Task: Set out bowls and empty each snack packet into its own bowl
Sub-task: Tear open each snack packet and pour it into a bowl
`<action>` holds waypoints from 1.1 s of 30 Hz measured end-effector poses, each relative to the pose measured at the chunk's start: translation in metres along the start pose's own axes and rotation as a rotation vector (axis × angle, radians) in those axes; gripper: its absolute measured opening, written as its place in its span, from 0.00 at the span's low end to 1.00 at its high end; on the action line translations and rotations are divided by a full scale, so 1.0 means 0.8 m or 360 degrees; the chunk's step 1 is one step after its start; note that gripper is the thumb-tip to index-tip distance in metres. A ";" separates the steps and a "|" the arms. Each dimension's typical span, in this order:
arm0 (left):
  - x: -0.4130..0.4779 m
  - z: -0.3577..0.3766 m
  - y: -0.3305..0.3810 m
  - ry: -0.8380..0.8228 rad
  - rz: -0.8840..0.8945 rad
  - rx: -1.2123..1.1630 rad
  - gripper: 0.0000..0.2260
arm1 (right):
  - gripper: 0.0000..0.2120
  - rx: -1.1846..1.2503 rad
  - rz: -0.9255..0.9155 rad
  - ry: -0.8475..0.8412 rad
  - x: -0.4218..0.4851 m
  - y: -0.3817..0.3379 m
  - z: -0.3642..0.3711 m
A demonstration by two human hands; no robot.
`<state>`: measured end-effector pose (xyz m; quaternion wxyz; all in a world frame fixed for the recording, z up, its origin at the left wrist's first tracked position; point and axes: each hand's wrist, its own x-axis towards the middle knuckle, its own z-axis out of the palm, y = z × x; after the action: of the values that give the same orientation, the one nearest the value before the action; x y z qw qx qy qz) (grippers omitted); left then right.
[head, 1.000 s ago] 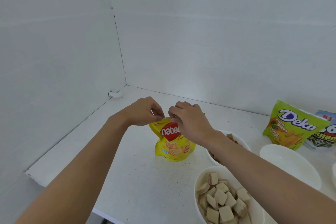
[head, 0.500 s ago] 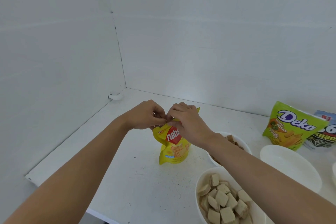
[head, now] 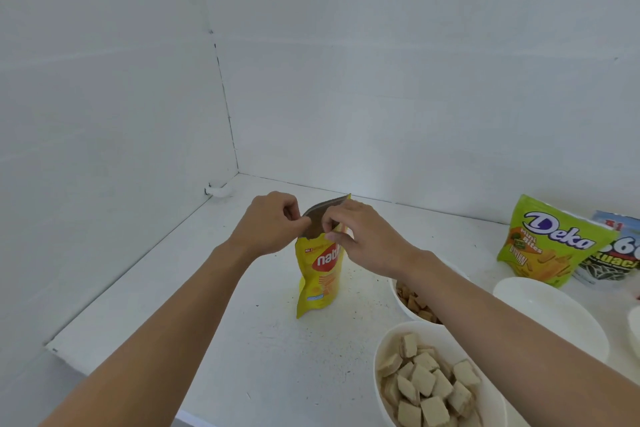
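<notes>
A yellow Nabati packet (head: 320,277) stands upright on the white table (head: 221,322), its top torn partly across so the dark lining shows. My left hand (head: 272,224) pinches the left side of the torn top. My right hand (head: 360,236) pinches the right side, its forearm crossing over a white bowl of brown snack pieces (head: 415,307). A nearer white bowl (head: 433,381) holds pale square wafer bites. An empty white bowl (head: 550,315) sits to the right. A green Deka packet (head: 550,243) and a blue-and-white Kuaci packet (head: 613,250) stand by the back wall.
White walls close the table on the left and behind, meeting in a corner. The table's front-left edge runs diagonally near my left forearm. The rim of another white bowl (head: 634,329) shows at the right border. Crumbs dot the table around the yellow packet.
The yellow packet's top has been torn open, with the flap now lifted and the dark inside exposed. My hands have drawn slightly apart. The packet has turned narrower toward me.
</notes>
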<state>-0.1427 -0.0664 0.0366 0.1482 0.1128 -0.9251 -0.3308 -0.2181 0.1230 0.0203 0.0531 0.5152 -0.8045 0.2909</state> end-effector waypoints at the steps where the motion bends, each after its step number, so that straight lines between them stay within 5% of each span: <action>1: -0.001 0.000 0.003 -0.0049 0.0008 0.0043 0.10 | 0.05 0.0024 0.0017 -0.0002 -0.001 -0.001 0.001; 10: 0.006 0.008 0.027 -0.0385 0.0061 0.0031 0.07 | 0.03 0.0354 0.0231 -0.0009 -0.012 -0.011 0.000; 17: 0.004 0.006 0.023 -0.0694 0.0252 0.0106 0.07 | 0.14 -0.0133 0.0129 0.0039 -0.017 -0.008 0.004; 21: 0.004 0.010 0.018 -0.0471 0.0187 0.0148 0.07 | 0.25 -0.0291 0.0251 0.0071 -0.018 0.001 0.003; 25: 0.010 0.003 0.003 -0.0169 0.0127 0.0276 0.02 | 0.21 -0.0393 0.0160 0.0048 -0.026 0.013 -0.006; 33: 0.020 0.000 0.002 -0.0201 0.0100 0.0280 0.03 | 0.13 -0.0523 0.0032 -0.0074 -0.031 0.004 -0.015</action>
<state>-0.1578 -0.0699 0.0407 0.0894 0.0751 -0.9612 -0.2499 -0.2124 0.1500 0.0195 0.1152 0.4980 -0.8474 0.1438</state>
